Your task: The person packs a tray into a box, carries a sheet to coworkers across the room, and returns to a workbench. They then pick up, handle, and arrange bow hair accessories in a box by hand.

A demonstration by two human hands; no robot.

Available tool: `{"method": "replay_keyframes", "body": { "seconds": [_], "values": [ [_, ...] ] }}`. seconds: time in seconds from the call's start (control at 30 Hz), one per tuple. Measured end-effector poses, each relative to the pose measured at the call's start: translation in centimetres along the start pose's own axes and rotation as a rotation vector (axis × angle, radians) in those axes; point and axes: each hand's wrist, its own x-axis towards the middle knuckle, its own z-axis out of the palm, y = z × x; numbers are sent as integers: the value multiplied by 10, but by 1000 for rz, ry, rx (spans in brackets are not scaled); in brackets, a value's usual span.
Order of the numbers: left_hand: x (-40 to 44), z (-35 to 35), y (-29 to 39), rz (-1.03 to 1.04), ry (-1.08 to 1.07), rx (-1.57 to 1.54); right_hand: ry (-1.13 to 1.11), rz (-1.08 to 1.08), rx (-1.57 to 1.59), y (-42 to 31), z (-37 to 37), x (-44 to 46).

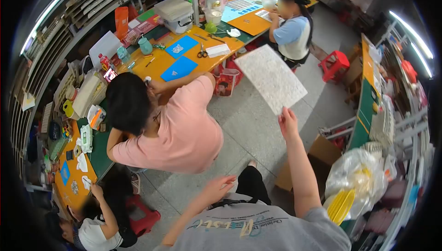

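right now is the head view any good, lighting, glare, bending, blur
In the head view, tube lights glare white at both sides; the racks bow with wide-angle distortion and the corners go black; co-workers' faces are blurred; the sheet in the right hand shows clear edges.

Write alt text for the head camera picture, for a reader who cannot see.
The wearer's right hand holds a pale, speckled sheet by one corner above a tiled floor; the left hand appears empty. To the left, a person in pink leans over an orange worktable; another person sits beyond, and a third is at lower left.
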Motion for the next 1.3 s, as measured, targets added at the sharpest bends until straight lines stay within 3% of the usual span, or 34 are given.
{"method": "replay_keyframes", "body": {
  "seconds": [0.07,0.23,0.33,0.4,0.5,0.67,0.73,0.87,1.07,1.13,1.2,1.27,1.3],
  "values": [
    [31,-1,-6,2,72,12,-29,25,10,-1,22,92],
    [100,33,-37,-312,578,-444,-139,110,1,22,85,338],
    [143,56,-29,-461,861,-479,-167,124,37,48,124,456],
    [164,56,1,-570,964,-516,-95,182,33,64,127,503],
    [176,76,-10,-582,1079,-662,91,259,-84,76,137,550],
    [156,126,-15,-818,1480,-765,18,338,-247,128,109,644],
    [139,168,-16,-939,1564,-827,21,395,-141,134,112,667],
    [139,240,11,-1136,1629,-1084,-86,368,-286,130,147,674],
    [141,329,28,-1127,1810,-1359,-360,233,-591,153,171,578],
    [134,373,8,-1069,1894,-1097,-515,250,-759,170,151,499],
    [112,361,13,-1253,1865,-839,-685,339,-940,186,116,412],
    [87,363,-9,-1319,1962,-836,-874,519,-1159,205,76,316],
    [73,368,-27,-1258,2017,-819,-987,615,-1282,215,57,266]
  ]
}}
